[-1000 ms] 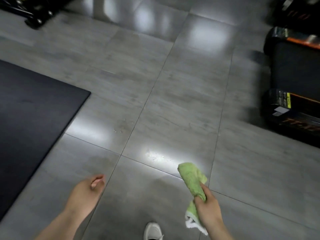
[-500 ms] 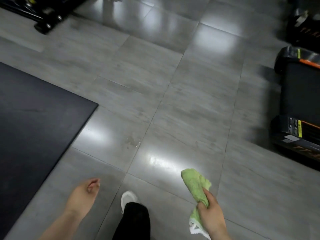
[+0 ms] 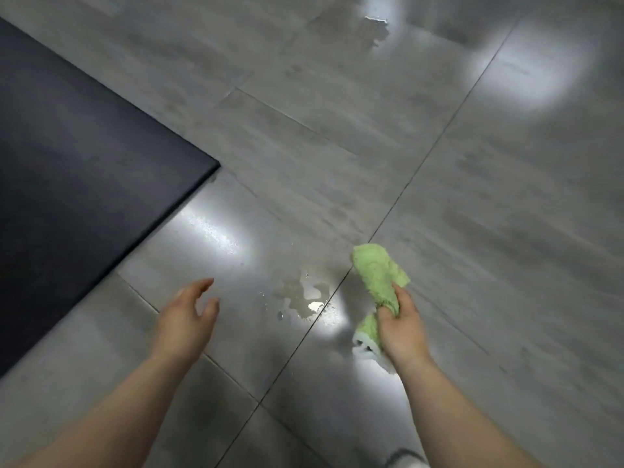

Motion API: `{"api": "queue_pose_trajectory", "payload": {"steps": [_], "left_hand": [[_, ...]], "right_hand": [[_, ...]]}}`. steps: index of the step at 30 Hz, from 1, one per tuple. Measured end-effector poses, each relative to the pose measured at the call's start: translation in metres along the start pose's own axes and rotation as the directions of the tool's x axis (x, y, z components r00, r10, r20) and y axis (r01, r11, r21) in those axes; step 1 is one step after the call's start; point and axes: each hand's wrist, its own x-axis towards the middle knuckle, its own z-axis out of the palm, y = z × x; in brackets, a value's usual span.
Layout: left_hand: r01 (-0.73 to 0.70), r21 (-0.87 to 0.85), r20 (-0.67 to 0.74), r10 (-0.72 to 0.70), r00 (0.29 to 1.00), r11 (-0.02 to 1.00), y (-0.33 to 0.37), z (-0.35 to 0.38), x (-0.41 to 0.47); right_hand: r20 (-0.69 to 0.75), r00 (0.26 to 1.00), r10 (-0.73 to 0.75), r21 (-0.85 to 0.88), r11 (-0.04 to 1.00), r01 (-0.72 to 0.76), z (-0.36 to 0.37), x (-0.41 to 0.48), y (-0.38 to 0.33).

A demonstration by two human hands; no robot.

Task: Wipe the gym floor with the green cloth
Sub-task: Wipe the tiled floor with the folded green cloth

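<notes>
My right hand (image 3: 401, 327) grips a crumpled green cloth (image 3: 378, 273) with a white edge, held above the grey tiled gym floor (image 3: 489, 231). A small puddle of water (image 3: 302, 297) lies on the tiles just left of the cloth, beside a grout line. My left hand (image 3: 185, 319) hovers to the left of the puddle with fingers apart and nothing in it.
A black rubber mat (image 3: 74, 170) covers the floor on the left, its corner pointing toward the middle. Another wet patch (image 3: 358, 28) shines on the tiles at the top. The toe of a white shoe (image 3: 405, 459) shows at the bottom edge.
The view has moved forward and closer to the floor; the gym machines at the right have left the frame. Both arms now reach further out, and the puddle has come into sight between my hands.
</notes>
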Motion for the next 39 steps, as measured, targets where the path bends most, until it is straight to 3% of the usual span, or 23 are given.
{"api": "queue_pose_trajectory", "payload": {"steps": [4, 9, 12, 16, 18, 22, 25, 27, 28, 29, 30, 32, 34, 36, 37, 39], "left_hand": [[0.009, 0.146, 0.012, -0.011, 1.000, 0.989, -0.083, 0.064, 0.028], [0.185, 0.130, -0.114, -0.171, 0.979, 0.974, -0.149, 0.105, 0.033], [0.338, 0.114, -0.107, -0.327, 0.939, 0.934, -0.168, 0.103, 0.023], [0.307, 0.234, -0.013, -0.313, 0.950, 0.922, -0.193, 0.106, 0.029], [0.305, 0.247, -0.036, -0.305, 0.952, 0.920, -0.200, 0.112, 0.031], [0.320, 0.256, 0.011, -0.334, 0.943, 0.912, -0.205, 0.111, 0.031], [0.328, 0.252, 0.023, -0.345, 0.938, 0.910, -0.206, 0.110, 0.033], [0.321, 0.257, 0.042, -0.342, 0.939, 0.912, -0.209, 0.111, 0.032], [0.312, 0.249, 0.051, -0.335, 0.941, 0.917, -0.211, 0.111, 0.032], [0.302, 0.238, 0.051, -0.322, 0.945, 0.923, -0.214, 0.113, 0.030], [0.292, 0.236, 0.048, -0.311, 0.949, 0.927, -0.215, 0.115, 0.030], [0.279, 0.238, 0.065, -0.301, 0.951, 0.931, -0.216, 0.114, 0.031], [0.280, 0.227, 0.049, -0.298, 0.953, 0.933, -0.214, 0.111, 0.031], [0.269, 0.216, 0.045, -0.285, 0.958, 0.939, -0.211, 0.107, 0.032], [0.263, 0.217, 0.042, -0.278, 0.960, 0.940, -0.211, 0.106, 0.031], [0.259, 0.226, 0.048, -0.276, 0.960, 0.939, -0.211, 0.105, 0.031]], "right_hand": [[0.020, 0.996, -0.086, -0.155, 0.984, 0.088, 0.049, 0.071, 0.047], [0.105, 0.984, -0.147, -0.406, 0.897, 0.177, 0.073, 0.125, 0.064], [0.172, 0.978, -0.121, -0.513, 0.836, 0.194, 0.078, 0.117, 0.070], [0.092, 0.975, -0.203, -0.580, 0.785, 0.219, 0.118, 0.095, 0.087], [0.028, 0.954, -0.298, -0.624, 0.741, 0.250, 0.150, 0.085, 0.092], [0.274, 0.792, -0.546, -0.713, 0.437, 0.548, 0.204, 0.054, 0.084], [0.519, 0.673, -0.527, -0.622, 0.307, 0.720, 0.212, 0.052, 0.077], [0.667, 0.523, -0.531, -0.546, 0.129, 0.828, 0.196, 0.083, 0.072], [0.693, 0.489, -0.529, -0.525, 0.095, 0.846, 0.187, 0.103, 0.066], [0.663, 0.513, -0.545, -0.549, 0.112, 0.829, 0.177, 0.126, 0.060], [0.585, 0.583, -0.564, -0.605, 0.176, 0.777, 0.167, 0.148, 0.052], [0.351, 0.758, -0.550, -0.695, 0.389, 0.604, 0.157, 0.171, 0.029], [0.125, 0.889, -0.440, -0.712, 0.585, 0.389, 0.168, 0.171, 0.012], [-0.006, 0.947, -0.320, -0.674, 0.701, 0.233, 0.196, 0.154, 0.002], [-0.008, 0.955, -0.295, -0.671, 0.710, 0.214, 0.215, 0.141, -0.002], [0.116, 0.901, -0.419, -0.710, 0.599, 0.370, 0.252, 0.109, -0.003]]}}
